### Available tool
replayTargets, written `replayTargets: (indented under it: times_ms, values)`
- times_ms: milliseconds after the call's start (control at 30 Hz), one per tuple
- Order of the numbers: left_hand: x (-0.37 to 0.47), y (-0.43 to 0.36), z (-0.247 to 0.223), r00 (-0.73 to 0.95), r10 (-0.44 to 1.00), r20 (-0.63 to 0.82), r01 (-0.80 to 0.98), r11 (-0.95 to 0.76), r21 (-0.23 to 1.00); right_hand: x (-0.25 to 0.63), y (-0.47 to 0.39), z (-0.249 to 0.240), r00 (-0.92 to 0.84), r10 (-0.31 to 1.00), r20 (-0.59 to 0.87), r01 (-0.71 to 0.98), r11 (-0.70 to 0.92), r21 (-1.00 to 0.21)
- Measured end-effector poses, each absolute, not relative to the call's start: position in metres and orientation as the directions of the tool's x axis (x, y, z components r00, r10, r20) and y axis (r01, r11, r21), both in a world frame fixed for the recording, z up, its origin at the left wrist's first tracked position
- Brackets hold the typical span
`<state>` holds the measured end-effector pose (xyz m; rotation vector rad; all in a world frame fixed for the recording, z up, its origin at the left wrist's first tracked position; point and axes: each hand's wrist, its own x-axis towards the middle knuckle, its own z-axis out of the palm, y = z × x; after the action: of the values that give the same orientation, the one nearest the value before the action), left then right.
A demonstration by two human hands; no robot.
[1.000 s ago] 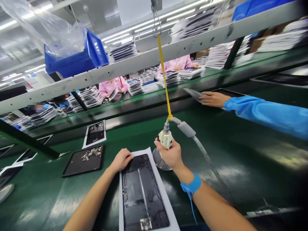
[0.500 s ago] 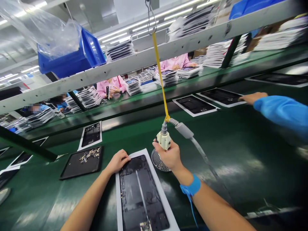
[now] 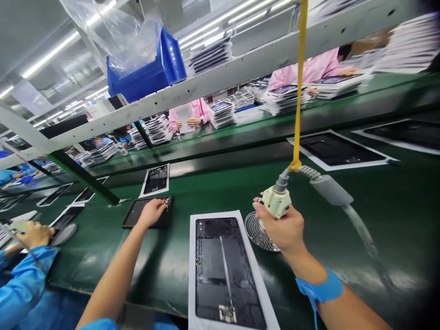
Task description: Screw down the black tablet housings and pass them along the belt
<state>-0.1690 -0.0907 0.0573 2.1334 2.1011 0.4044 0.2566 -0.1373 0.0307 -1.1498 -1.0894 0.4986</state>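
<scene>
My right hand (image 3: 285,229) is wrapped round a cream electric screwdriver (image 3: 276,201), which hangs upright from a yellow strap (image 3: 299,91) with a grey cable at its top. Its lower end is hidden by my hand, over a round perforated metal dish (image 3: 256,231). My left hand (image 3: 153,213) is over the right side of a black tray (image 3: 132,214), fingertips closed among small metal parts (image 3: 167,200); what they pinch is too small to make out. Between my arms an opened tablet housing (image 3: 213,256) lies on a white sheet (image 3: 193,284), untouched.
More tablet housings on white sheets lie along the line, such as one behind the tray (image 3: 156,179) and one at right (image 3: 337,147). A green post (image 3: 85,178) slants at left. A co-worker's hand (image 3: 36,234) is at far left. A shelf beam carries a blue bin (image 3: 137,80).
My left hand has left the tablet's upper corner and moved left to the black tray. My right hand still holds the screwdriver over the dish. The view has swung left.
</scene>
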Motion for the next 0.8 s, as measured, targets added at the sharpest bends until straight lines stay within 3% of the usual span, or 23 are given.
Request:
replayTargets:
  times_ms: [67, 167, 600, 800]
  values:
    - [-0.21, -0.091, 0.066, -0.215, 0.976, 0.032, 0.958, 0.204, 0.204, 0.257, -0.137, 0.029, 0.431, 0.797, 0.423, 0.187, 0.379, -0.906]
    - [-0.248, -0.093, 0.071, -0.348, 0.938, 0.005, 0.923, 0.341, 0.177, 0.256, -0.137, 0.028, 0.427, 0.8, 0.421, 0.181, 0.381, -0.907]
    - [-0.251, -0.09, 0.057, -0.347, 0.934, -0.088, 0.913, 0.358, 0.195, 0.257, -0.134, 0.023, 0.436, 0.8, 0.413, 0.192, 0.366, -0.911]
    - [-0.24, -0.09, 0.061, -0.331, 0.944, 0.015, 0.933, 0.324, 0.159, 0.257, -0.134, 0.025, 0.435, 0.805, 0.403, 0.168, 0.367, -0.915]
